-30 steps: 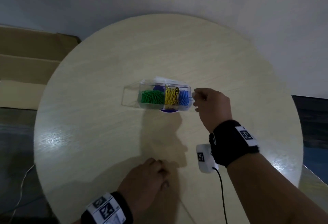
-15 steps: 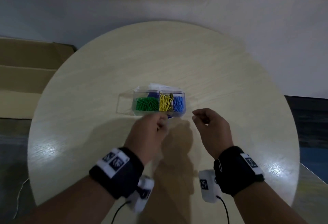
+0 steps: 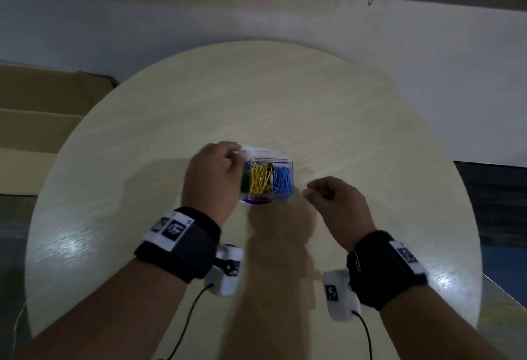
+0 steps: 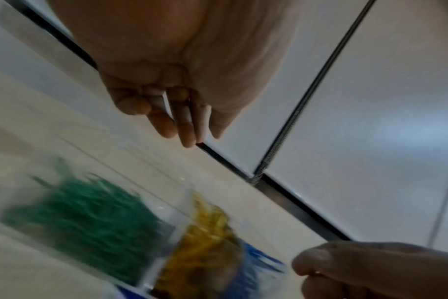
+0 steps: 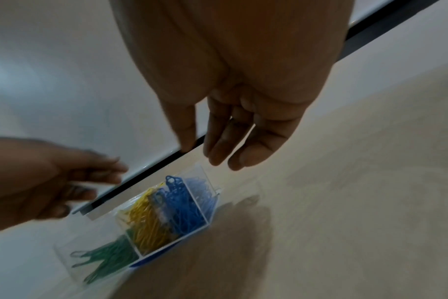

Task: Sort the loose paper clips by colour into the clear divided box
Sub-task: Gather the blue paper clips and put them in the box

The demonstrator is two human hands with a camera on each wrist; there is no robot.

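Note:
The clear divided box [image 3: 273, 158] stands in the middle of the round table [image 3: 342, 120]. It holds green clips [image 3: 245, 181], yellow clips [image 3: 261, 178] and blue clips [image 3: 282, 180] in separate compartments. My left hand [image 3: 233, 160] hovers over the box's left end and hides most of the green clips. In the left wrist view its fingers [image 4: 184, 125] are close together and nearly straight, and hold nothing. My right hand [image 3: 313, 191] floats just right of the box, apart from it. Its fingers [image 5: 218, 153] hang loose and hold nothing.
A blue round thing [image 3: 258, 202] shows under the box's near edge. Flattened cardboard [image 3: 42, 108] lies beyond the table's left edge. A white wall [image 3: 427, 74] rises behind the table.
My left hand has come from the table's near edge up to the box's left end. My right hand has drawn back a little from the box's right end.

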